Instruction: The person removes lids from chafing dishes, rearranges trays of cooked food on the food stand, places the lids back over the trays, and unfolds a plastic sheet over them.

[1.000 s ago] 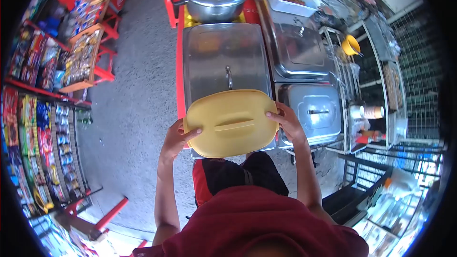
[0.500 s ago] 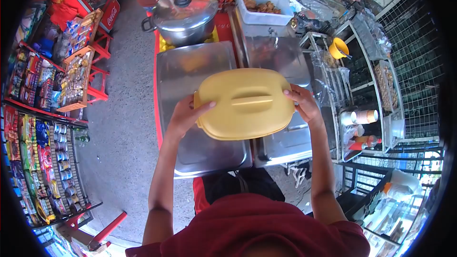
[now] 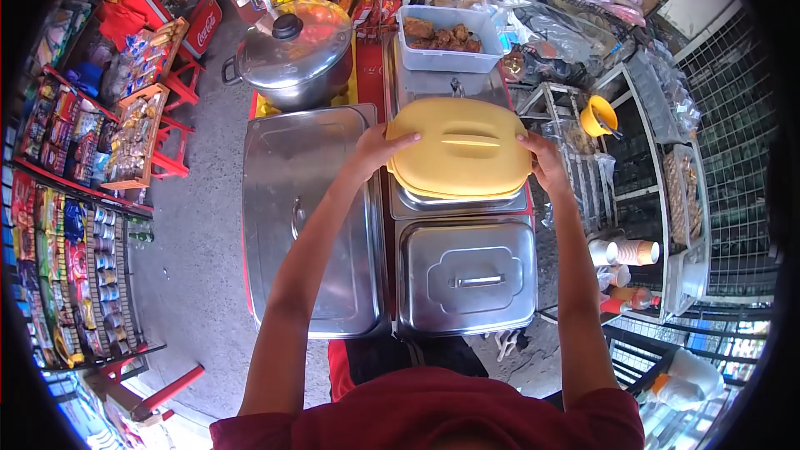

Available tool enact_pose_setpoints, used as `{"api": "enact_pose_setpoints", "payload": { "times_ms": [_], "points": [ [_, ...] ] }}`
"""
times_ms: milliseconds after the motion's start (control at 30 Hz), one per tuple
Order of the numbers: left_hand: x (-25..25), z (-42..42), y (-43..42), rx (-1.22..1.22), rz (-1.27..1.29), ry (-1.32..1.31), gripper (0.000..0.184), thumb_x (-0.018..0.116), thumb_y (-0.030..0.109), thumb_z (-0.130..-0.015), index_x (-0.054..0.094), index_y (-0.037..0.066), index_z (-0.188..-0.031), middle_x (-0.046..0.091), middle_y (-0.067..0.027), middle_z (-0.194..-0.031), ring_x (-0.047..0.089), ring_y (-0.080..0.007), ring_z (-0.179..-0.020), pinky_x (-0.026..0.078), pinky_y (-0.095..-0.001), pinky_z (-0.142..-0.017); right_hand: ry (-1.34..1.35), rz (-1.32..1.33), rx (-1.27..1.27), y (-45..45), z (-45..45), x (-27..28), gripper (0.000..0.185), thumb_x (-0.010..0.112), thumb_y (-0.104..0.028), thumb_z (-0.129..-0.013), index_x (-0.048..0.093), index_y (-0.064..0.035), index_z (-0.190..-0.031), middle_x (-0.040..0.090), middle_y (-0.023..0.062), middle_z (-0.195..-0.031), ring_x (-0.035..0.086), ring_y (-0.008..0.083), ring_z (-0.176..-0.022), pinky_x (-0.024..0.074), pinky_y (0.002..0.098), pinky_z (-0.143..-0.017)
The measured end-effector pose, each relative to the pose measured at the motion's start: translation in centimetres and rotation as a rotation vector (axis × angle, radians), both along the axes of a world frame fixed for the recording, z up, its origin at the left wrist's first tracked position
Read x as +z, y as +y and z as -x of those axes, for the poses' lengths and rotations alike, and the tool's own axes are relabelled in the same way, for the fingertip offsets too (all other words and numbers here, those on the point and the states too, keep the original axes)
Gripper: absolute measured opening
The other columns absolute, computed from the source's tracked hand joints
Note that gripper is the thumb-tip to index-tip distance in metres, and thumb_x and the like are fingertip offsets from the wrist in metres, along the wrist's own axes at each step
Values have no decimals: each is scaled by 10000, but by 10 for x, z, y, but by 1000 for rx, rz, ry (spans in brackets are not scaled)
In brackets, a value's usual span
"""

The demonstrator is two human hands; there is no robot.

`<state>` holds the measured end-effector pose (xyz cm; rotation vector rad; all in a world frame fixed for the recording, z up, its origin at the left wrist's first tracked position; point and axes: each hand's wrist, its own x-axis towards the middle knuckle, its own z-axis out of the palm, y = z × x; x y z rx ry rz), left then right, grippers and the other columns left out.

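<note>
Between my two hands is a yellow lidded plastic container (image 3: 458,162), oval with a raised ridge on its lid. My left hand (image 3: 377,150) grips its left end, thumb on top. At the right end my right hand (image 3: 546,162) holds it the same way, fingers tucked underneath. It is over the middle right steel food tray (image 3: 408,207); whether it touches the tray I cannot tell. Nearer me is a steel tray lid (image 3: 467,300) with a handle. A larger steel lid (image 3: 275,200) covers the left side.
A lidded steel pot (image 3: 292,58) stands at the back left. Behind the container is a clear tub (image 3: 450,54) of fried food. Wire racks with cups (image 3: 637,252) and a yellow cup (image 3: 598,117) are on the right. Snack shelves (image 3: 67,275) line the left.
Both hands have carried the yellow container away from me and to the right. The near right steel lid, partly covered before, is now fully in sight.
</note>
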<state>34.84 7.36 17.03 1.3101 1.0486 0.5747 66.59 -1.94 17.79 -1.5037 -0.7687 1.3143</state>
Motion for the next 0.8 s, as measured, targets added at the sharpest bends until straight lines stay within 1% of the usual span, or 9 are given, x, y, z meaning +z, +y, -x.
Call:
{"api": "enact_pose_setpoints", "payload": {
  "times_ms": [67, 167, 333, 433, 533, 600, 667, 733, 800],
  "points": [
    [-6, -3, 2, 11, -12, -7, 537, 685, 363, -748, 562, -35, -1086, 636, -80, -908, 629, -129, -758, 509, -233, -627, 32, -7, 14, 4, -4, -9, 418, 653, -266, -766, 565, -6, -1080, 602, 21, -833, 576, 79, -689, 459, 208, -580],
    [0, -4, 4, 56, 65, -12, 484, 707, 318, -738, 593, -54, -1025, 646, -97, -893, 616, -145, -811, 472, -259, -726, 71, -24, -6, 5, -3, -12, 410, 648, -271, -771, 569, -7, -1075, 600, 21, -832, 562, 72, -673, 437, 199, -562],
    [-21, 21, 3, 88, -70, 67, 600, 666, 357, -771, 491, -57, -1168, 610, -157, -995, 608, -180, -866, 468, -277, -756, -77, -40, -48, -2, 5, -10, 415, 627, -271, -796, 552, 6, -1095, 603, 38, -835, 563, 82, -715, 435, 206, -611],
    [-25, 62, -23, 207, -127, -18, 542, 639, 297, -807, 466, -38, -1196, 588, -174, -1030, 605, -205, -892, 474, -283, -760, -689, -287, -318, -8, 10, -32, 401, 605, -170, -809, 508, 28, -1143, 599, 103, -913, 575, 168, -825, 452, 271, -737],
    [-8, 127, -57, 268, -2, -152, 393, 598, 195, -843, 504, -33, -1148, 591, -156, -1022, 607, -205, -894, 483, -280, -750, -846, -529, -533, -42, 85, 15, 316, 567, -109, -821, 534, 24, -1106, 594, 101, -952, 570, 175, -842, 451, 280, -749],
    [-4, 174, -80, 357, -130, -124, 269, 556, 102, -859, 538, -23, -1097, 597, -121, -1018, 608, -182, -870, 492, -268, -729, -608, -431, -411, -64, 142, 24, 229, 522, -68, -842, 564, 21, -1048, 592, 89, -973, 570, 181, -869, 453, 275, -764],
    [-19, 221, -99, 504, -260, -6, 211, 531, 78, -863, 561, -10, -1052, 608, -88, -972, 614, -159, -811, 498, -272, -706, 80, -436, -199, -83, 200, -9, 170, 520, -52, -848, 584, 16, -990, 593, 79, -971, 567, 166, -901, 452, 265, -788],
    [-27, 259, -119, 553, -352, 134, 205, 530, 67, -851, 566, 0, -1041, 604, -98, -964, 610, -185, -830, 492, -292, -734, -184, -276, 49, -88, 282, 4, 179, 524, -41, -845, 572, 2, -1011, 607, 60, -912, 579, 145, -876, 462, 259, -781],
    [-25, 298, -127, 613, -440, 291, 201, 529, 55, -839, 571, 10, -1029, 601, -109, -955, 606, -211, -849, 487, -311, -762, -118, -245, 173, -83, 342, -1, 239, 551, -73, -835, 541, -11, -1066, 618, 55, -825, 599, 130, -823, 474, 253, -739]
  ]
}}
